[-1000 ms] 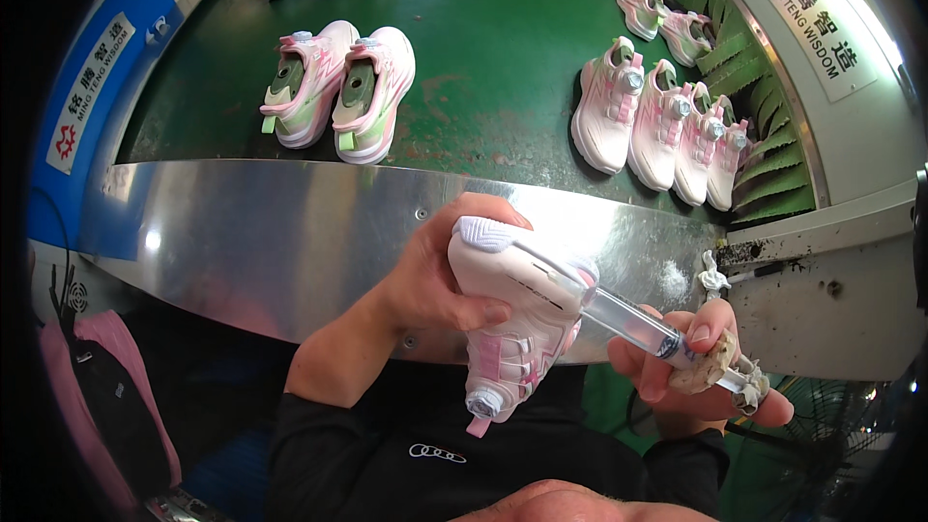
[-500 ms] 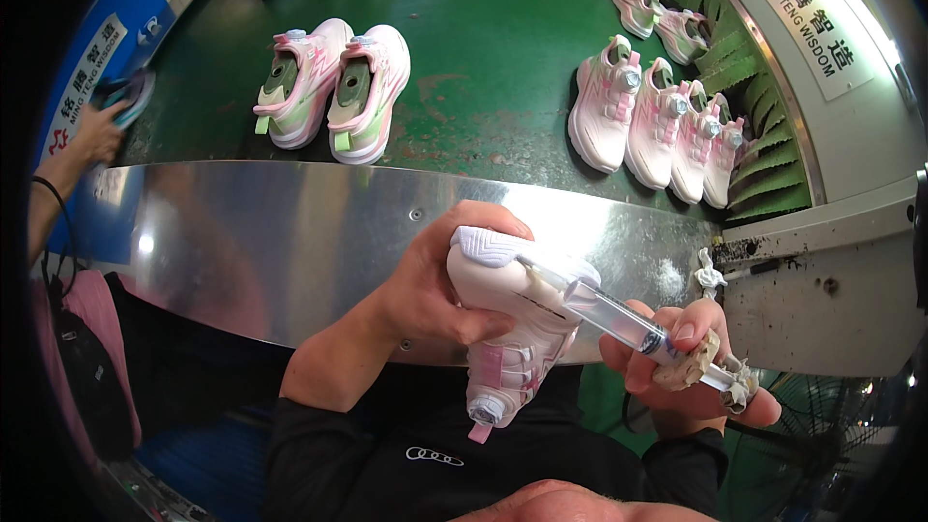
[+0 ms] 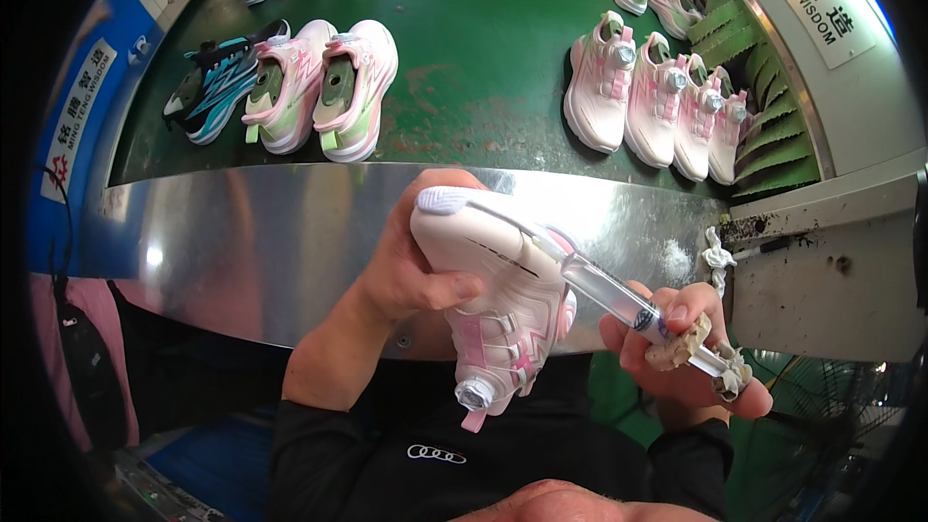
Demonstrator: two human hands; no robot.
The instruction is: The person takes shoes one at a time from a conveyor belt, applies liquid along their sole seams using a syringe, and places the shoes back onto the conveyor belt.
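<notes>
My left hand point(image 3: 420, 261) is wrapped round the toe end of a pink and white sneaker point(image 3: 498, 280), held tilted over the metal ledge's near edge. The sneaker's sole edge faces up, and its round lacing dial and pink tab point down toward me. My right hand point(image 3: 667, 343) grips a clear plastic syringe point(image 3: 609, 292) with lumpy beige material around its flange and plunger end. The syringe's tip meets the sneaker's sole edge, or lies very close to it; I cannot tell whether they touch. My right thumb is by the plunger end.
Beyond the metal ledge point(image 3: 242, 232) lies a green conveyor belt point(image 3: 474, 68). On its left stand a pair of pink sneakers point(image 3: 353, 92) and a black and teal shoe point(image 3: 220, 87). Several pink sneakers point(image 3: 599, 87) line the right, beside green curtain strips point(image 3: 773, 130). A pen point(image 3: 764, 248) sits right.
A black and teal shoe now stands on the belt at left, and the other person's hand there is gone. My sneaker has shifted slightly left and up, the syringe staying against its edge.
</notes>
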